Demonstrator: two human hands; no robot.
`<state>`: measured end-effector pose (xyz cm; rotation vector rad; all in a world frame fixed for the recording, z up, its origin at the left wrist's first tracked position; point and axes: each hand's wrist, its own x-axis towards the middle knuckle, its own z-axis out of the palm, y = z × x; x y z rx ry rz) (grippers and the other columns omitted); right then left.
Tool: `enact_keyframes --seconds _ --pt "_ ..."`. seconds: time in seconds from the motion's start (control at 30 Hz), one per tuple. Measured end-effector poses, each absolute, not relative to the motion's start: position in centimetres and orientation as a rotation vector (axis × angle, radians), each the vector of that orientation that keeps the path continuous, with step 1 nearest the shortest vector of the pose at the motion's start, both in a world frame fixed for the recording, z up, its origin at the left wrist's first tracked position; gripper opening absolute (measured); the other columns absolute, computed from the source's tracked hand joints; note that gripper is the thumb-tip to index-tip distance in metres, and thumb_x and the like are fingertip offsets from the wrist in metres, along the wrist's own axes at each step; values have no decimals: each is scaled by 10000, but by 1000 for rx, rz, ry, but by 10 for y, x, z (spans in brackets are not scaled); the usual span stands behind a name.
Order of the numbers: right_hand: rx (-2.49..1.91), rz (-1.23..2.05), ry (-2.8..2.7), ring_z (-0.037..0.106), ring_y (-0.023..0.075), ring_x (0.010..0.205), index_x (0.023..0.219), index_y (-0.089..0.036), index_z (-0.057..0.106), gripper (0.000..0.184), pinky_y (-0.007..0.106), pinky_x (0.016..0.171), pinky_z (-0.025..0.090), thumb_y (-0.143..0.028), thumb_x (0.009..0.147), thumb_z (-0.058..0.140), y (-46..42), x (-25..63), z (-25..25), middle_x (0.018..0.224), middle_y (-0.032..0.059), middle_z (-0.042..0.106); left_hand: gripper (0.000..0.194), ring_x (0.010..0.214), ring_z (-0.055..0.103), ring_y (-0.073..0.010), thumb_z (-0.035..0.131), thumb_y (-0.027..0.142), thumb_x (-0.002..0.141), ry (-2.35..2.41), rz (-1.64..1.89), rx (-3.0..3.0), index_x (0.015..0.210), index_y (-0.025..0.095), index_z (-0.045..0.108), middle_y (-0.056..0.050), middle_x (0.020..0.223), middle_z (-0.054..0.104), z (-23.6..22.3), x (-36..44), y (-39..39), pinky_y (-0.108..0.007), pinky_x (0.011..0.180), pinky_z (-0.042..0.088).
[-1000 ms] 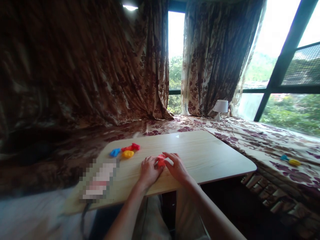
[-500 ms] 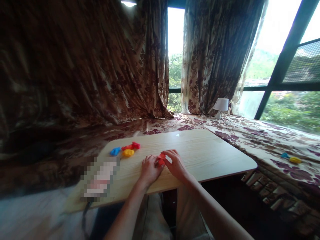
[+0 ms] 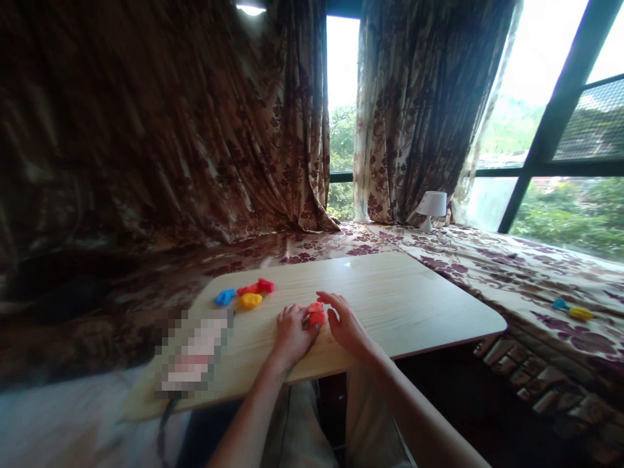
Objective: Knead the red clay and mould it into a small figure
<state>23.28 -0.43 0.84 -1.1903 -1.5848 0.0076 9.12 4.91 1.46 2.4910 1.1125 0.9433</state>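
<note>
On the light wooden table (image 3: 400,305) lies a small red-orange piece (image 3: 316,314), soft-looking, between my two hands. My left hand (image 3: 291,333) has its fingers curled against the piece's left side and pinches it. My right hand (image 3: 347,322) is beside it on the right, fingers slightly spread and lifted off the piece. Farther left on the table sit a blue piece (image 3: 225,297), a yellow piece (image 3: 250,300) and a red piece (image 3: 259,286), close together.
A blurred-out flat object (image 3: 192,353) lies at the table's near left. Patterned bedding surrounds the table, with a small white lamp (image 3: 431,207) by the curtains and two small blue and yellow pieces (image 3: 572,310) on the bedding at right.
My right hand has let go of the red-orange piece and opened a little to the right. The left hand stays on it.
</note>
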Motion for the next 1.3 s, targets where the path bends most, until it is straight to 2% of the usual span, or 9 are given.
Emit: enact_keyframes --seconds 0.07,0.2,0.33,0.63,0.8,1.1,1.2,1.3 --pt "-1240 -34 -1537 545 180 974 1123 -215 575 511 364 902 433 22 729 351 -6 234 7 1004 44 635 227 978 534 -220 586 308 749 1125 959 2481 954 245 663 -36 980 654 14 91 50 -356 884 378" --pt "-1415 -69 -1540 549 208 907 935 -199 646 320 371 845 444 -33 745 449 -7 236 5 927 59 648 243 1034 529 -234 602 312 746 1169 999 2448 966 227 663 -57 1026 659 12 92 51 -381 930 362" --pt "-1503 -72 -1593 556 199 871 875 -219 667 200 342 821 433 -98 777 540 -7 235 5 901 48 657 216 1098 508 -250 628 306 730 1217 1023 2441 924 222 674 -60 1029 672 10 92 51 -410 962 342" --pt "-1559 -58 -1572 589 171 770 728 -223 685 183 287 744 442 -96 781 565 -6 235 8 788 25 675 214 1124 497 -258 629 318 731 1233 951 2435 925 249 688 -46 1032 681 10 92 52 -439 980 310" --pt "-1464 -28 -1556 617 178 791 781 -214 704 199 297 762 466 -94 787 546 -6 235 7 818 34 703 265 1121 499 -259 623 340 734 1232 978 2401 975 244 679 -61 1048 673 13 92 50 -441 983 310" --pt "-1392 -103 -1432 610 195 823 879 -206 688 271 345 780 483 -85 798 459 -6 237 6 837 52 695 218 1079 521 -255 625 364 731 1190 1058 2369 902 254 704 -49 996 688 10 93 55 -460 985 331" --pt "-1301 -102 -1446 604 193 829 1011 -211 656 302 348 783 485 -103 824 444 -7 235 8 854 53 685 284 1074 538 -232 572 365 774 1102 1216 2208 990 222 688 -68 1062 668 11 90 58 -418 991 369" --pt "-1230 -86 -1471 600 193 841 1055 -220 641 298 345 785 485 -123 840 459 -9 232 10 878 55 679 330 1039 568 -219 516 402 805 1013 1266 2047 983 186 692 -82 1055 664 12 87 60 -376 956 423"
